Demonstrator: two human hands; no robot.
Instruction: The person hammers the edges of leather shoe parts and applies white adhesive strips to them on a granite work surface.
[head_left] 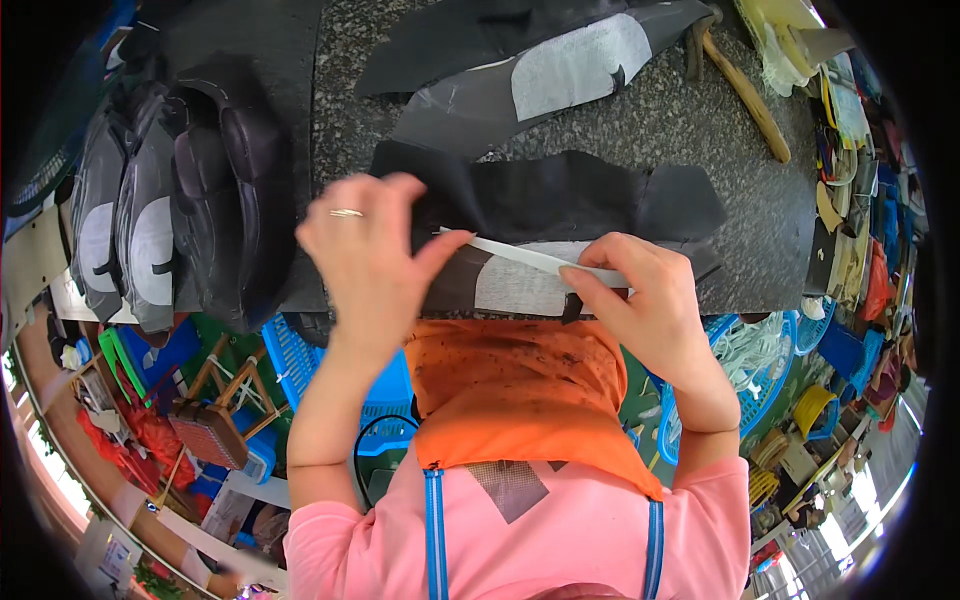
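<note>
A narrow white strip [525, 257] slants across a dark piece of material [560, 195] at the front edge of the worktop. My right hand [645, 300] pinches the strip's right end between thumb and fingers. My left hand [370, 255], a ring on one finger, is raised with its fingers apart. Its thumb tip is by the strip's left end; whether they touch is unclear. Under the strip, the piece bears a white backing patch [520, 290] along its near side. Part of the piece is hidden by my hands.
Farther back lies a similar dark piece with a white patch [582, 68]. A hammer [745, 95] with a wooden handle rests at the far right. Stacked dark pieces [150, 215] lie on the left. Below stand blue baskets [385, 385], one with white scraps [750, 355], and a stool [215, 430].
</note>
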